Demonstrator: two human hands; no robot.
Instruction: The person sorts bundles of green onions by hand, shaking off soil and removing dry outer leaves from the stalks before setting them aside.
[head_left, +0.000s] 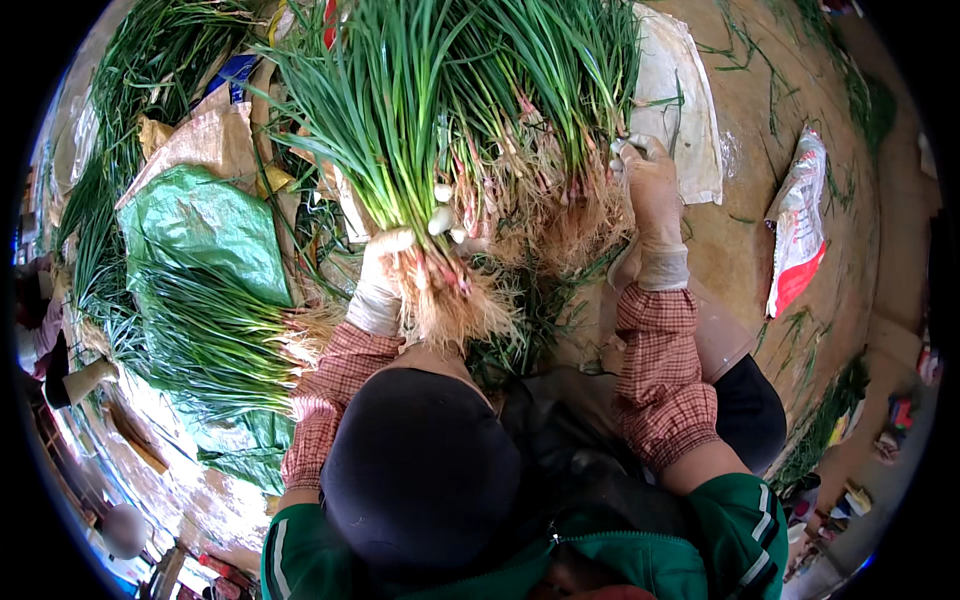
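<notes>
My left hand (385, 262), in a pale glove with whitish fingertips, is wrapped round a bunch of green garlic (395, 150). The leaves point away from me, and the pinkish bases and tangled roots hang on my side of the hand. To its right, a thick pile of similar green garlic (545, 110) lies with leaves to the far side and roots toward me. At the pile's right edge, my right hand (652, 175), gloved too, has its fingers curled in on stalks. The tips of those fingers are partly hidden.
On the left, another bunch of green garlic (205, 330) lies on a green plastic sheet (215, 225). A white sack (690, 100) is under the pile's right side. Farther right lies a red and white plastic bag (800, 220). Loose leaves litter the floor; a dark cloth-covered knee (420, 460) is close below.
</notes>
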